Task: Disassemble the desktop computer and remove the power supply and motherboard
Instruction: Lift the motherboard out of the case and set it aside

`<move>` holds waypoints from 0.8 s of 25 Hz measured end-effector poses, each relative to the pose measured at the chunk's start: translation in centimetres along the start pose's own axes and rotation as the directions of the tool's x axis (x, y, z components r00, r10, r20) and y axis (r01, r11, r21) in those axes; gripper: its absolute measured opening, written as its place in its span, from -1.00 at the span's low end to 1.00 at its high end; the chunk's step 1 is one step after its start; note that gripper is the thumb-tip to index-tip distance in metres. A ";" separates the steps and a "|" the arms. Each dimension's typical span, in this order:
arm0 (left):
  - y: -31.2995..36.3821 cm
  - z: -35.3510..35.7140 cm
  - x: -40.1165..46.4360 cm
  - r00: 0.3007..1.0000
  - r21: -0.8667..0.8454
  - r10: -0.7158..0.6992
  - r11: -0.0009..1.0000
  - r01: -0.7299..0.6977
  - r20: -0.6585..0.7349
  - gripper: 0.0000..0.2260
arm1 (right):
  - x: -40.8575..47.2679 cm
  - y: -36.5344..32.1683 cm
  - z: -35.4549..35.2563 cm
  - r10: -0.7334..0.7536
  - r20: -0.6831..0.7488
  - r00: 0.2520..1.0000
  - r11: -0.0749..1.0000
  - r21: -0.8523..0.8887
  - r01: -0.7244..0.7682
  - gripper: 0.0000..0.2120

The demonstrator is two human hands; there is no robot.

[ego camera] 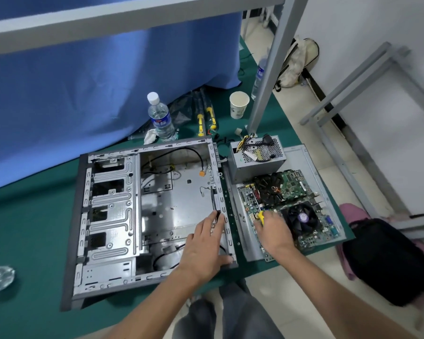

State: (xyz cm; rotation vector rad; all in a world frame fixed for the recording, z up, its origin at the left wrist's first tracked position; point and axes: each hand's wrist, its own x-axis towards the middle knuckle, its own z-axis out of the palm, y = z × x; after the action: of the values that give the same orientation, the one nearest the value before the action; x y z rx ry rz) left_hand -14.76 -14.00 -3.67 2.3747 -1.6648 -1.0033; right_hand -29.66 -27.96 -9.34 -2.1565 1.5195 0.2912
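Now my left hand [206, 243] lies flat, fingers straight, on the right rim of the emptied case [147, 216]. Right hand [273, 231] fingers grip a yellow screwdriver [261, 216] over the motherboard [291, 206], w/ PSU [256, 159] just behind, both on the side panel [306, 157] on the green bench [34, 228].

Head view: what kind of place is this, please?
Probably a repair or training workshop: a green-covered workbench holds an opened computer case, a removed power supply and motherboard, with yellow-handled screwdrivers nearby.
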 end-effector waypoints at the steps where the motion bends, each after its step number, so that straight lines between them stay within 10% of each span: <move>1: -0.4 0.0 -0.1 1.000 -0.019 0.022 1.000 -0.022 -0.005 -0.13 | -1.2 -1.1 -0.2 -0.053 -0.005 0.999 0.991 0.121 0.053 -0.57; 5: -3.6 -1.0 -1.3 0.995 -0.039 0.062 0.997 -0.066 -0.083 -0.23 | -4.6 -6.7 -0.8 -0.180 0.055 0.982 0.866 0.482 0.132 -0.43; 11: -14.8 -4.7 -6.7 0.760 -0.189 -0.403 0.914 0.358 -0.510 -0.34 | -6.5 -9.0 1.3 -0.282 0.083 0.956 0.948 0.180 0.264 -0.32; 14: -20.6 -4.5 -10.4 0.615 -0.411 -0.696 0.716 0.564 -0.370 -0.33 | -7.5 -8.6 2.2 -0.220 0.001 0.975 0.972 0.086 0.219 -0.30; 17: -22.2 -2.8 -11.7 0.675 -0.520 -0.717 0.649 0.555 -0.175 -0.36 | -7.8 -9.0 2.4 -0.139 -0.001 0.990 0.986 0.092 0.138 -0.12; 20: -22.2 -2.3 -11.6 0.665 -0.461 -0.690 0.707 0.536 -0.285 -0.52 | -8.0 -9.5 2.1 -0.131 -0.021 0.991 0.989 0.059 0.132 -0.12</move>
State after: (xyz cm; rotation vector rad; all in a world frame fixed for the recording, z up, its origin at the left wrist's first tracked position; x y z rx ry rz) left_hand 2.26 4.37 -5.56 2.6795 -0.4450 -0.6359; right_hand -23.54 -17.80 -5.13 -2.2049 1.3693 0.1802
